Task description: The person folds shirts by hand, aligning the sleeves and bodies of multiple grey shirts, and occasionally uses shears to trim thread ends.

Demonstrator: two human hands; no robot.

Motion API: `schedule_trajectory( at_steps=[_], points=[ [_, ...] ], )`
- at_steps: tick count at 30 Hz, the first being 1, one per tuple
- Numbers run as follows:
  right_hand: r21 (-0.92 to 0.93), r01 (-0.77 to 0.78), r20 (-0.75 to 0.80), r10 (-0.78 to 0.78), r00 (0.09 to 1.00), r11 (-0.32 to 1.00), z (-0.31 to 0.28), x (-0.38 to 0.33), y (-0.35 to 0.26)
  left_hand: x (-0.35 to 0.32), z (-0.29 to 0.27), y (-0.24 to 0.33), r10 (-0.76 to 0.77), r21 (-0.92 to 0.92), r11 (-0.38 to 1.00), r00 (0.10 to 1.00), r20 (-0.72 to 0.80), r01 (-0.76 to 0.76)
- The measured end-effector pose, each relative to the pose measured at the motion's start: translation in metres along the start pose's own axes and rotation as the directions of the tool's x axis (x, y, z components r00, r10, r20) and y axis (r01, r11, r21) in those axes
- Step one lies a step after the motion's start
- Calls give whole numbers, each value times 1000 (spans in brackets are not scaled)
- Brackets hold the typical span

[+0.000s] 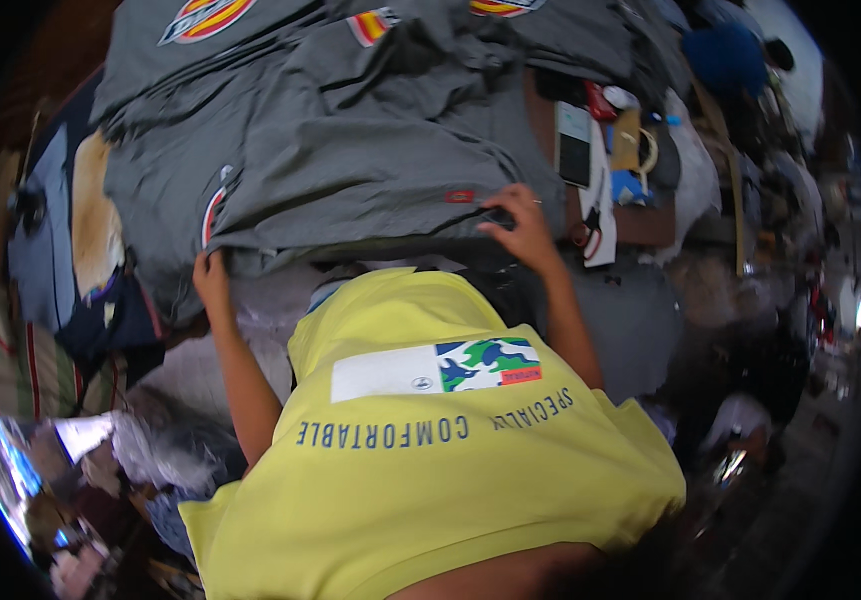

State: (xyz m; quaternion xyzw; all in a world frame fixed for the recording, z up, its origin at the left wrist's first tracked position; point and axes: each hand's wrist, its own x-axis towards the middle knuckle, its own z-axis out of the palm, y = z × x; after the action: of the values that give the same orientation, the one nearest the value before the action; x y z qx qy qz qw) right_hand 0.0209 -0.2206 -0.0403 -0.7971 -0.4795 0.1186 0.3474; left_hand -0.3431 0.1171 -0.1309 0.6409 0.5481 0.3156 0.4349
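Note:
A dark grey garment (351, 150) lies spread and wrinkled across the table in front of me, with a small red label (461, 197) near its close edge. At the garment's near left corner, my left hand (213, 282) pinches the fabric edge, below a red, white and black printed patch (214, 215). My right hand (523, 228) is over the near right part, just right of the red label. Its thumb and forefinger are apart, with nothing visible between them.
More grey garments with bright printed logos (209, 20) lie along the far side. To the right are a phone (574, 160), scissors (585, 233), a white strip (600, 205) and a tape roll (648, 152). Striped cloth (11, 350) hangs at the left, and plastic bags (166, 445) lie lower left.

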Motion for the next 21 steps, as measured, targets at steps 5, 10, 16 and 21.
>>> schedule_trajectory(
  at_steps=[5,10,16,21],
  points=[
    [-113,-33,49,38,998,993,15,3,13,-6,3,36,-81,-290,952,994,70,98],
    [-184,-228,-361,150,920,956,-5,1,60,5,1,33,-98,-234,964,986,133,127],
    [-389,-640,-623,323,713,662,-26,8,111,17,21,22,-18,-255,965,987,162,60],
    [-426,-391,-544,114,831,816,-24,37,80,6,26,50,-86,-256,958,980,178,130]
  ],
)
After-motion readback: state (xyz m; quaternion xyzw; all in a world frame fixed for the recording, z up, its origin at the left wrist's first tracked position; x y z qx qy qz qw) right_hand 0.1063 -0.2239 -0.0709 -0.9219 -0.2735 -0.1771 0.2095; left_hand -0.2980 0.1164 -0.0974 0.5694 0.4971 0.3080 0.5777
